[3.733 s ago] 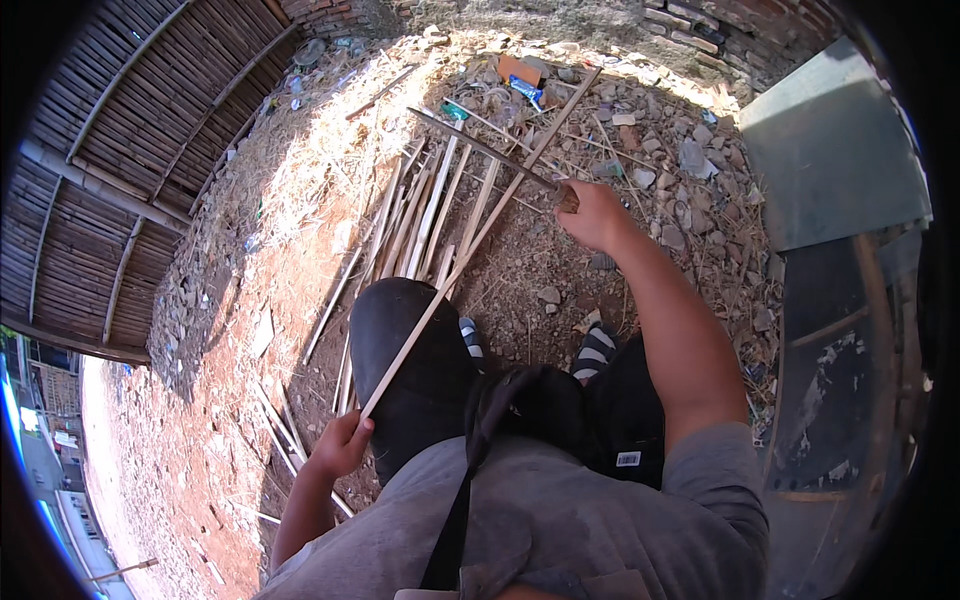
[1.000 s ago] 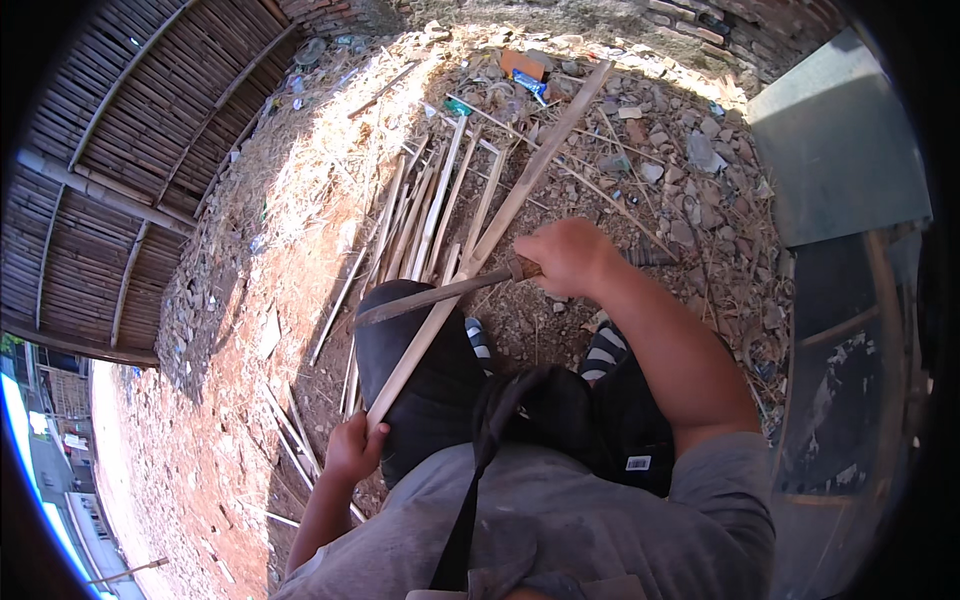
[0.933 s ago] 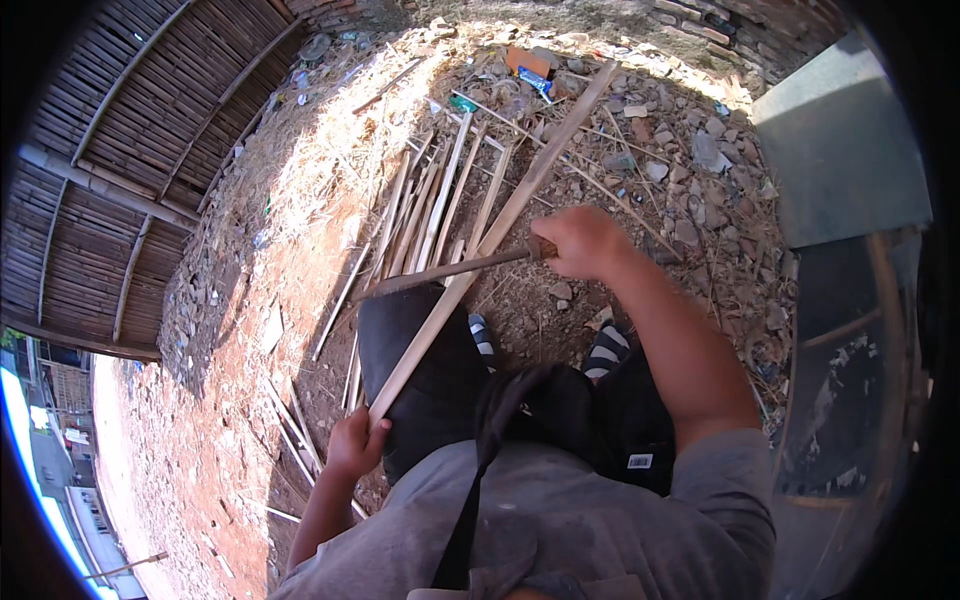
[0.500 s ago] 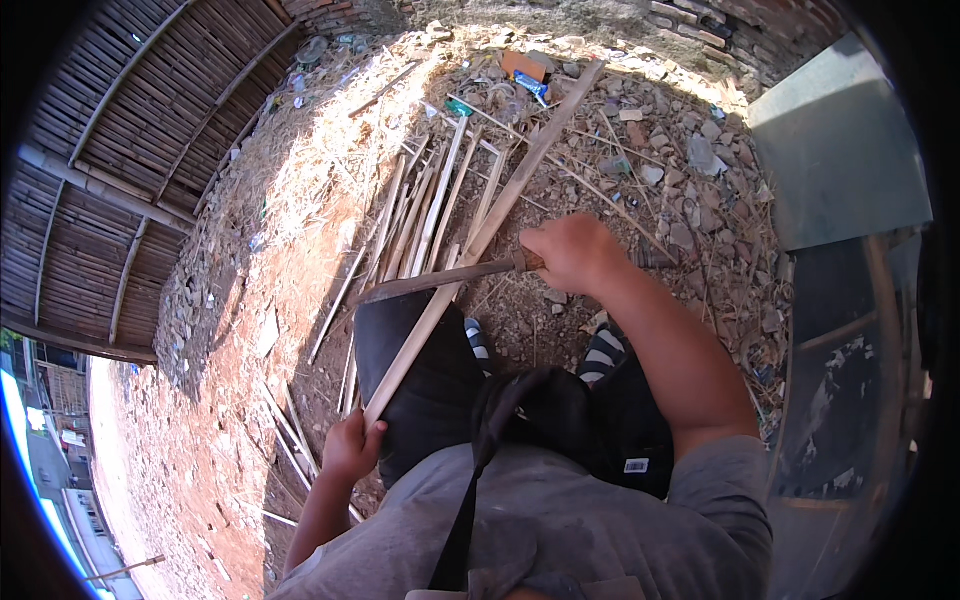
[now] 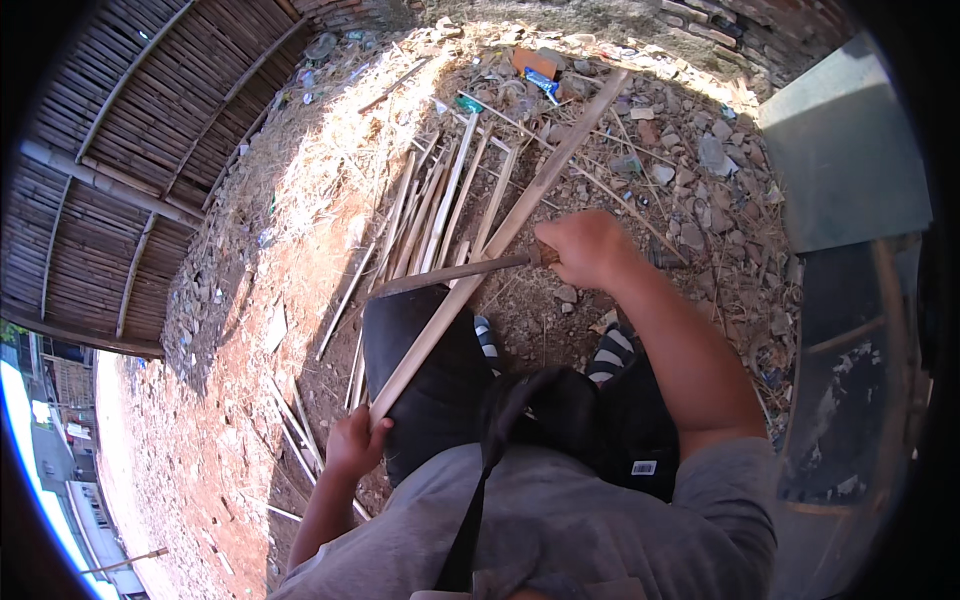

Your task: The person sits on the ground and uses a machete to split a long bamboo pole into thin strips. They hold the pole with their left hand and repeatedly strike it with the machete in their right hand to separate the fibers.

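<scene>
My left hand [image 5: 355, 443] is closed round the near end of a long bamboo slat [image 5: 545, 180]. The slat slants across my left thigh and away to the far right. In my right hand [image 5: 592, 250] is the handle of a machete [image 5: 445, 277], its long dark blade pointing left with a curved tip. The blade lies across the slat near my left knee, and I cannot tell whether its edge bites into it. Beyond that knee, a bundle of split slats [image 5: 437, 205] rests on the dirt.
Rubble [image 5: 705, 215] and bits of litter cover the ground on the right. A woven bamboo wall [image 5: 110, 190] stands at the left, a brick wall [image 5: 720, 35] at the back. Grey and dark panels [image 5: 845, 150] lean at the right. More slats [image 5: 292, 425] lie beside my left forearm.
The whole view has shifted slightly, so things appear a little further right. The slat's far end has swung a bit to the right. Both grips stay the same.
</scene>
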A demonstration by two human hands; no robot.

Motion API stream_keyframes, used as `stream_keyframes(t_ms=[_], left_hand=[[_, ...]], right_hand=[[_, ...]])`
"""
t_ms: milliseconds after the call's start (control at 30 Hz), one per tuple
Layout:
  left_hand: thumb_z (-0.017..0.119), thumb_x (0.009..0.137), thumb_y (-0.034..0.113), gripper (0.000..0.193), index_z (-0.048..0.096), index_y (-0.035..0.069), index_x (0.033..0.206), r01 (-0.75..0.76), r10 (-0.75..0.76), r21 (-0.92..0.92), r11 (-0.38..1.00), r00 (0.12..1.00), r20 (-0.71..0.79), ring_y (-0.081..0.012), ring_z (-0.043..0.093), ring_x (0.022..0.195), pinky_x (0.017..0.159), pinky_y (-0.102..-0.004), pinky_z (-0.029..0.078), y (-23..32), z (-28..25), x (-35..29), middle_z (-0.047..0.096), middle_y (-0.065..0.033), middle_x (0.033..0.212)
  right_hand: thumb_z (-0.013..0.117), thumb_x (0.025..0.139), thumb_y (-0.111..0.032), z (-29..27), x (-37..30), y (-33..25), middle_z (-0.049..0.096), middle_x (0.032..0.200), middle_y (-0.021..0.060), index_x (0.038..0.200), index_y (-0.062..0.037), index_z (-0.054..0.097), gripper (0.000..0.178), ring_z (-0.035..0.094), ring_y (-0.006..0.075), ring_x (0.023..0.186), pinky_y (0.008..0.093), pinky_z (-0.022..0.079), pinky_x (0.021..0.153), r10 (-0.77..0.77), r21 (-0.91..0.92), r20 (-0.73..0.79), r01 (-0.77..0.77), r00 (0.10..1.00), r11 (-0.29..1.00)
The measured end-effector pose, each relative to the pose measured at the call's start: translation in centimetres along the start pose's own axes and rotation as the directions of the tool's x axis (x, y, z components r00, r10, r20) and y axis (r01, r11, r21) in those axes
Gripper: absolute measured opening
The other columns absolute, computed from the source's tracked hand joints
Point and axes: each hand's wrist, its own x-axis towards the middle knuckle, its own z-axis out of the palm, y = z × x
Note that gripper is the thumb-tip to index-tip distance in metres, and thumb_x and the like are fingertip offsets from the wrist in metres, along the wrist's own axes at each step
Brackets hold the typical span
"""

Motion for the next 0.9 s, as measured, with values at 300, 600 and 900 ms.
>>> stream_keyframes(t_ms=[300,600,900], left_hand=[[0.065,0.094,0.042,0.046,0.05,0.003,0.076,0.014,-0.012,-0.065,0.998,0.999,0.032,-0.0479,0.062,0.067,0.059,-0.0545,0.047,-0.3,-0.2,0.5,0.059,-0.0228,0.063],[0.066,0.094,0.042,0.046,0.051,0.002,0.077,-0.023,0.023,0.002,1.0,0.999,-0.024,-0.0472,0.063,0.065,0.059,-0.0537,0.047,0.3,-0.3,0.5,0.059,-0.0229,0.063],[0.064,0.095,0.042,0.046,0.051,0.001,0.079,-0.052,0.051,-0.042,0.998,0.998,-0.036,-0.0476,0.062,0.066,0.059,-0.0539,0.046,0.0,0.7,0.5,0.059,-0.0236,0.063]], right_hand=[[0.069,0.078,-0.017,0.6,0.2,4.1,0.07,0.087,0.0176,0.096,-0.0061,0.063,0.022,0.069,0.0385,0.086,0.0486,0.055,0.076,0.238,0.283,-0.203,-0.176,0.95,0.943],[0.07,0.079,-0.02,0.5,0.0,6.6,0.072,0.095,0.0189,0.106,-0.0061,0.067,0.03,0.069,0.0383,0.09,0.0491,0.056,0.08,0.32,0.336,-0.218,-0.237,0.922,0.912],[0.072,0.078,-0.02,-0.3,-0.7,0.7,0.07,0.087,0.0176,0.096,-0.0055,0.063,0.025,0.068,0.0399,0.086,0.0485,0.055,0.075,-0.015,0.149,-0.151,0.037,0.988,0.988]])
